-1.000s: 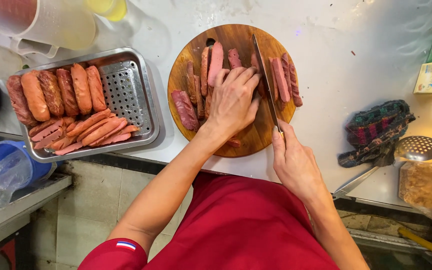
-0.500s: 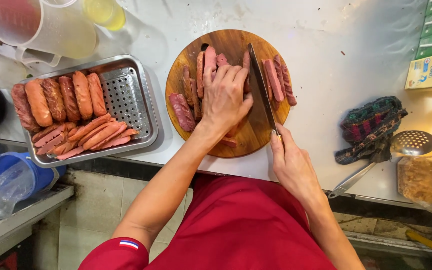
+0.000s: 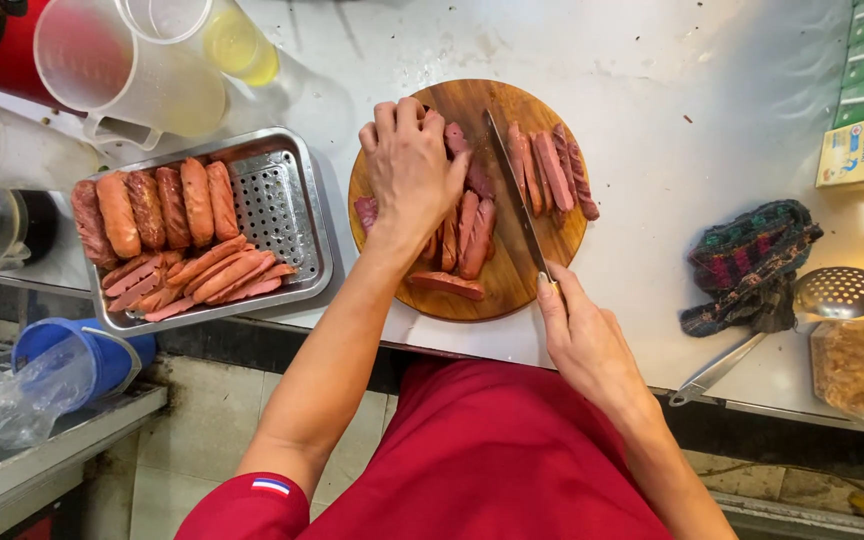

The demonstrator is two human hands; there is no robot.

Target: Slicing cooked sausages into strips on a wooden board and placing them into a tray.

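Slicing sausages on a round board.
Left hand presses the sausages flat; right hand grips the knife close beside those fingers, so a slip could cut them.

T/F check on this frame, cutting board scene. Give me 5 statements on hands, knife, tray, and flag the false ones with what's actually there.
1. The right hand grips a knife whose blade lies across the round wooden board. True.
2. The left hand rests on the metal tray. False: it presses down on sausage pieces on the board.
3. The tray holds whole sausages at the back and cut strips at the front. True.
4. The slotted ladle lies on the board. False: it lies on the counter to the right, beside a dark cloth.
5. The board is bare to the right of the blade. False: cut slices lie there.
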